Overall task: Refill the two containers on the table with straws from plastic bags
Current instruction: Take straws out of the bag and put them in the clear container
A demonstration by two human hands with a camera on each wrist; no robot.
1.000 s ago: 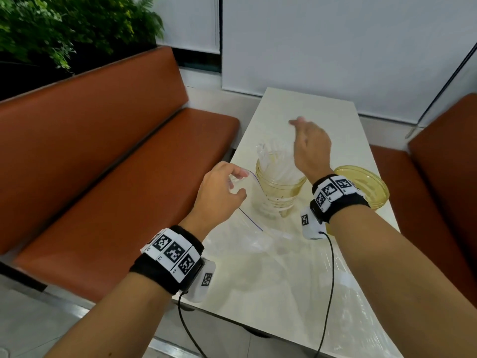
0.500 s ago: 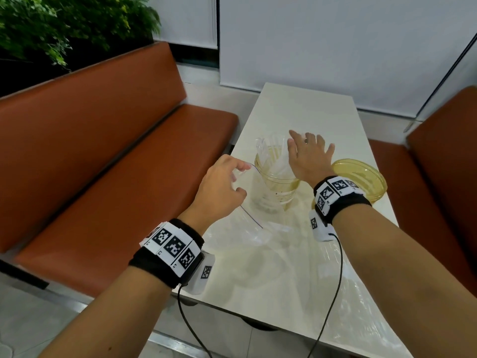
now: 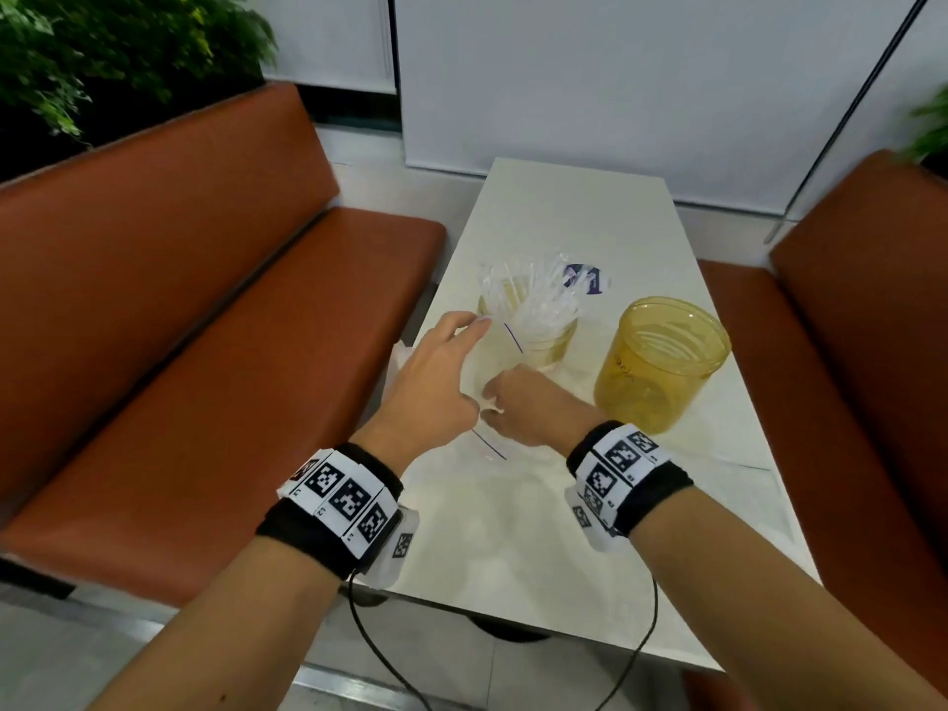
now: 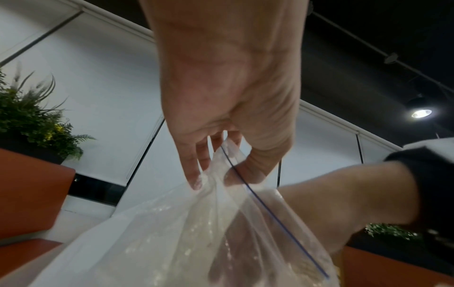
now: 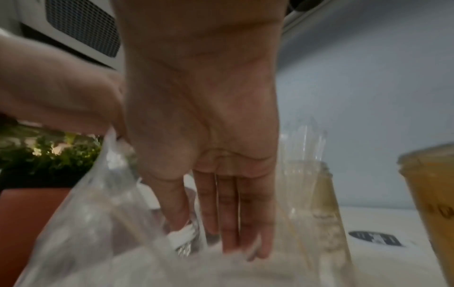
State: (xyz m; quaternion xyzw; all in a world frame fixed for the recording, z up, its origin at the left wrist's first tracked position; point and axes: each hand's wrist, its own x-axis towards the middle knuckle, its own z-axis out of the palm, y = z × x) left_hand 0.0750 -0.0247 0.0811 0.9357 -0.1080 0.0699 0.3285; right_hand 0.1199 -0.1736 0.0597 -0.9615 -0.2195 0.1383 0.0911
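Note:
A clear container [image 3: 549, 341] packed with wrapped white straws [image 3: 533, 295] stands mid-table. To its right is an amber container [image 3: 662, 361] with only a few straws low inside. A clear zip bag [image 3: 487, 449] with a blue seal line lies in front of the clear container. My left hand [image 3: 461, 351] pinches the bag's rim [image 4: 228, 155] between thumb and fingers and holds it up. My right hand [image 3: 505, 397] reaches down into the bag's mouth with fingers [image 5: 230, 223] straight. Blur hides whether they touch any straws.
The white table [image 3: 564, 556] is narrow, with orange benches [image 3: 205, 325] along both sides. A small blue-and-white wrapper [image 3: 585, 279] lies behind the clear container. Another flat clear bag [image 3: 728, 469] lies at the right near edge. Cables hang from both wrists.
My right hand has come back from above the clear container and dropped into the bag. My left hand has kept hold of the bag's rim and lifted it slightly.

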